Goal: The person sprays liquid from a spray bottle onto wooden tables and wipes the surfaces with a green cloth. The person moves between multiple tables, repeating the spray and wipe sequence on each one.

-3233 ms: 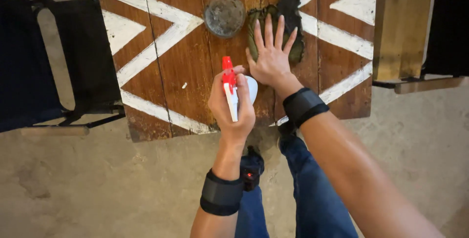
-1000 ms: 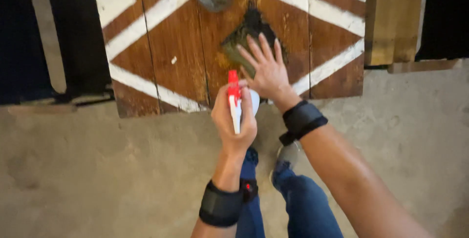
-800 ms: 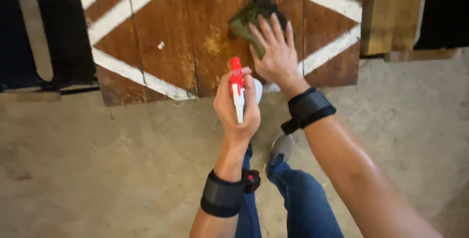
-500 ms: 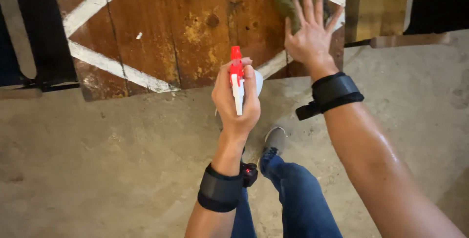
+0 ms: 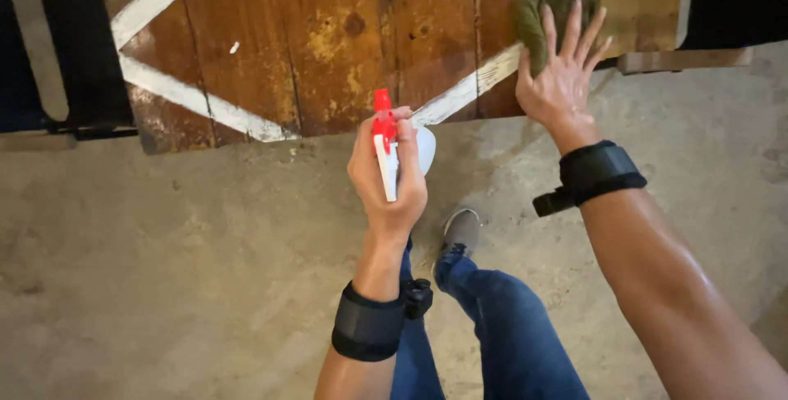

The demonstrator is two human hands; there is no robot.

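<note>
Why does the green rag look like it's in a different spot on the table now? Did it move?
Yes. The green rag under the right hand slid right along the wooden table, toward its right corner.

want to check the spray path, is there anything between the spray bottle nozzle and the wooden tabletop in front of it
Nothing visible does. The left hand holds the spray bottle just off the edge of the wooden tabletop, red nozzle toward the wood. The right hand presses a green cloth flat at the far right corner, well aside.

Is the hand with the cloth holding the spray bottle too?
No, the right hand lies flat on the cloth on the table, while the left hand grips the spray bottle.
</note>
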